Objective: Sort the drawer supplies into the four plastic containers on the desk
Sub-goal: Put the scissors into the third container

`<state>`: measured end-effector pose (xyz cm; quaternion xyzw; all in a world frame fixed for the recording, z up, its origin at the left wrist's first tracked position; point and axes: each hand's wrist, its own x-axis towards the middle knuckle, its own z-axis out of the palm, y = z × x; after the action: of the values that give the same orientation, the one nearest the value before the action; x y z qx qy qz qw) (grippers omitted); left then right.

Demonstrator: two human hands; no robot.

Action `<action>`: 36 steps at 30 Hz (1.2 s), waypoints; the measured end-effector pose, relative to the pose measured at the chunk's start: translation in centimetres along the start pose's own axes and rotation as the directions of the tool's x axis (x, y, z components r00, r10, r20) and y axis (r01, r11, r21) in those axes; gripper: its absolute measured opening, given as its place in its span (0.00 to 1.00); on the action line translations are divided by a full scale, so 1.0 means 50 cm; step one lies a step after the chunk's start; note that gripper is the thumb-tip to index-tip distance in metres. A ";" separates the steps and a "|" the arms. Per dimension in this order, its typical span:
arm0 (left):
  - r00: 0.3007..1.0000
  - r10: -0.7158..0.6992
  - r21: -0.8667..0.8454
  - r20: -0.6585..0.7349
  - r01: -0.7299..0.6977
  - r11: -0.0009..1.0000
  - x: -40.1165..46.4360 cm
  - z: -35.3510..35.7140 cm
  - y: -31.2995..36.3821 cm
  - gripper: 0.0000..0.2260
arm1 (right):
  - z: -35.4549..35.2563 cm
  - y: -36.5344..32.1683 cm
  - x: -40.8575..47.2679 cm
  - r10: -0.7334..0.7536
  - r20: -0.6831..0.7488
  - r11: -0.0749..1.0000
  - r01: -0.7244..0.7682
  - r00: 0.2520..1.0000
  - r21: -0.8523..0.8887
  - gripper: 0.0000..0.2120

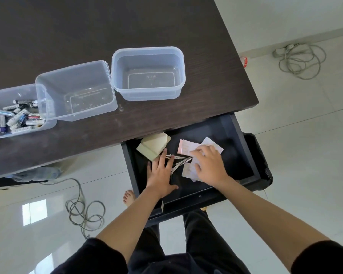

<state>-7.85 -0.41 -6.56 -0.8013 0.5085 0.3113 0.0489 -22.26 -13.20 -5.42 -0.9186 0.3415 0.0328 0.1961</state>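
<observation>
The black drawer (244, 147) stands pulled out below the desk edge. Inside lie pale yellow sticky-note pads (153, 145), a metal tool like nail nippers (179, 161) and loose paper slips (188, 147). My left hand (160, 175) rests flat in the drawer, fingers spread, fingertips touching the metal tool and the pad's edge. My right hand (210, 165) lies palm down on the paper slips with fingers spread. On the desk, two clear containers (75, 89) (148, 74) hold nothing; a third container (0, 95) at the left holds several batteries (18, 117).
The dark wooden desk (107, 26) fills the upper left. Coiled cables lie on the tiled floor at lower left (83, 212) and upper right (299, 62). A black bin (261, 161) stands right of the drawer. My bare foot (129, 197) shows below the drawer.
</observation>
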 end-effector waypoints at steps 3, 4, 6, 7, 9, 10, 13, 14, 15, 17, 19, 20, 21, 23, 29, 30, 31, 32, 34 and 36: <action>0.999 -0.035 0.041 0.030 0.034 0.999 0.011 0.003 -0.004 0.53 | 0.028 -0.026 -0.007 -0.127 0.114 0.992 0.127 0.985 0.004 0.20; 0.999 -0.043 0.026 0.025 0.042 0.999 0.012 0.003 -0.007 0.52 | 0.032 -0.032 -0.007 -0.115 0.171 0.993 0.116 0.978 0.004 0.22; 0.998 -0.058 -0.025 0.001 0.058 0.998 0.013 0.001 -0.016 0.50 | 0.037 -0.037 -0.003 -0.071 0.260 0.997 0.075 0.963 -0.005 0.25; 0.998 -0.060 -0.041 -0.009 0.059 0.997 0.013 -0.001 -0.020 0.48 | 0.039 -0.038 -0.002 -0.063 0.272 0.997 0.071 0.960 -0.022 0.26; 0.999 -0.050 -0.043 -0.019 0.049 0.998 0.014 -0.007 -0.022 0.45 | 0.043 -0.040 0.002 -0.063 0.273 0.995 0.082 0.960 -0.057 0.27; 0.999 -0.046 -0.041 -0.019 0.045 0.998 0.015 -0.009 -0.021 0.44 | 0.044 -0.041 0.005 -0.065 0.269 0.993 0.088 0.961 -0.075 0.28; 0.998 -0.066 -0.039 -0.007 0.066 0.997 0.015 -0.013 -0.013 0.43 | 0.049 -0.041 0.009 -0.071 0.272 0.988 0.105 0.960 -0.111 0.28; 0.997 -0.079 -0.043 -0.004 0.079 0.996 0.014 -0.013 -0.010 0.43 | 0.050 -0.042 0.010 -0.082 0.269 0.985 0.119 0.960 -0.123 0.28; 0.996 -0.091 -0.049 -0.002 0.091 0.995 0.013 -0.013 -0.007 0.43 | 0.051 -0.043 0.010 -0.099 0.262 0.982 0.137 0.960 -0.131 0.26; 0.994 -0.112 -0.060 0.006 0.113 0.992 0.010 -0.012 -0.004 0.44 | 0.056 -0.045 0.010 -0.142 0.236 0.974 0.178 0.961 -0.138 0.24; 0.992 -0.130 -0.077 0.007 0.130 0.989 0.007 -0.012 -0.001 0.44 | 0.059 -0.048 0.011 -0.161 0.228 0.971 0.196 0.960 -0.136 0.24; 0.990 -0.138 -0.090 0.001 0.138 0.986 0.005 -0.012 0.000 0.43 | 0.061 -0.049 0.012 -0.160 0.225 0.971 0.194 0.961 -0.138 0.24; 0.989 -0.148 -0.109 -0.011 0.146 0.983 0.004 -0.013 0.001 0.42 | 0.064 -0.051 0.013 -0.158 0.216 0.971 0.192 0.964 -0.146 0.23; 0.984 -0.173 -0.161 -0.036 0.165 0.973 0.002 -0.014 -0.001 0.37 | 0.065 -0.057 0.013 -0.163 0.194 0.966 0.196 0.967 -0.167 0.20; 0.987 -0.156 -0.184 -0.050 0.144 0.972 -0.012 -0.014 -0.008 0.33 | 0.068 -0.072 0.030 -0.191 0.201 0.959 0.226 0.961 -0.169 0.18; 0.985 -0.162 -0.182 -0.056 0.149 0.972 -0.015 -0.014 -0.008 0.32 | 0.068 -0.071 0.035 -0.224 0.213 0.948 0.263 0.951 -0.177 0.21; 0.984 -0.166 -0.183 -0.063 0.152 0.971 -0.018 -0.014 -0.009 0.32 | 0.065 -0.069 0.039 -0.259 0.216 0.937 0.299 0.942 -0.179 0.23; 0.984 -0.166 -0.184 -0.068 0.151 0.971 -0.022 -0.014 -0.010 0.32 | 0.060 -0.069 0.041 -0.289 0.218 0.931 0.326 0.932 -0.162 0.23; 0.985 -0.154 -0.186 -0.074 0.138 0.973 -0.030 -0.018 -0.011 0.32 | 0.048 -0.065 0.042 -0.339 0.224 0.927 0.365 0.914 -0.084 0.20; 0.987 -0.143 -0.196 -0.075 0.126 0.972 -0.037 -0.025 -0.011 0.33 | 0.037 -0.058 0.040 -0.362 0.243 0.927 0.376 0.900 -0.012 0.16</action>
<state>-7.37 0.81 -4.69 -0.8479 0.4225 0.3189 -0.0297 -18.73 -11.70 -6.55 -0.9615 0.1344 0.1142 0.2109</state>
